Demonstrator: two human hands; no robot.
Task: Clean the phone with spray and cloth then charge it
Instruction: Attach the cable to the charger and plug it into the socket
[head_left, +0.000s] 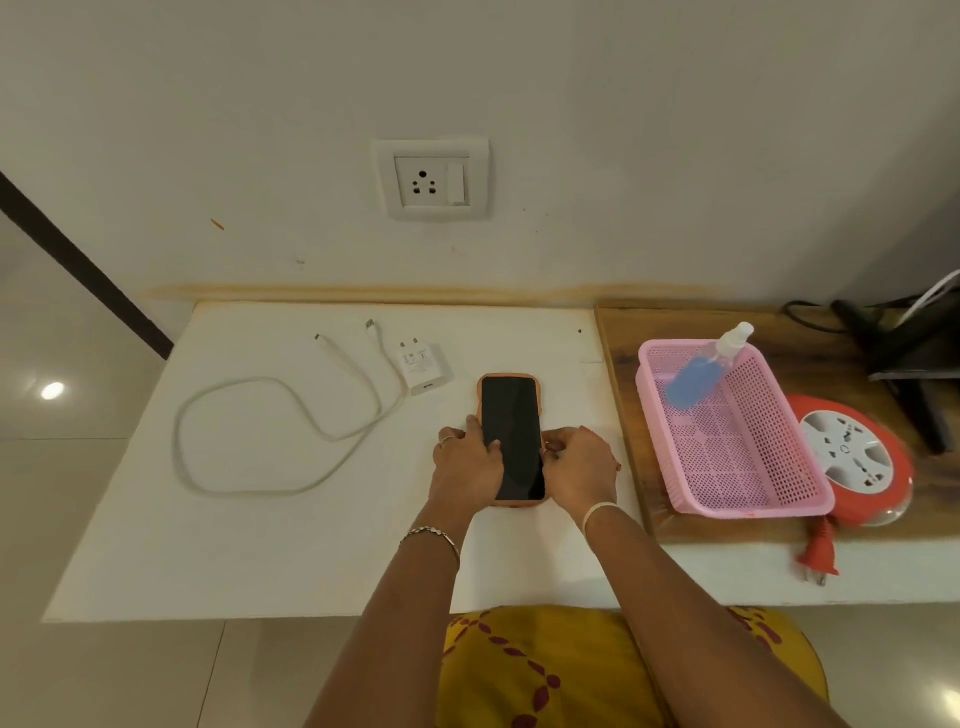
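The phone (511, 439) lay screen-up on the bench (260, 545). The left hand (467, 462) gripped its left edge, and the right hand (579, 462) pinched the right edge with curled fingers. Held only by its edges (a thin purchase), it could slip and drop if lifted.

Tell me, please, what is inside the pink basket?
Only a spray bottle of blue liquid, leaning against the far rim of the pink basket. No cloth shows there; the basket floor beneath the bottle is covered.
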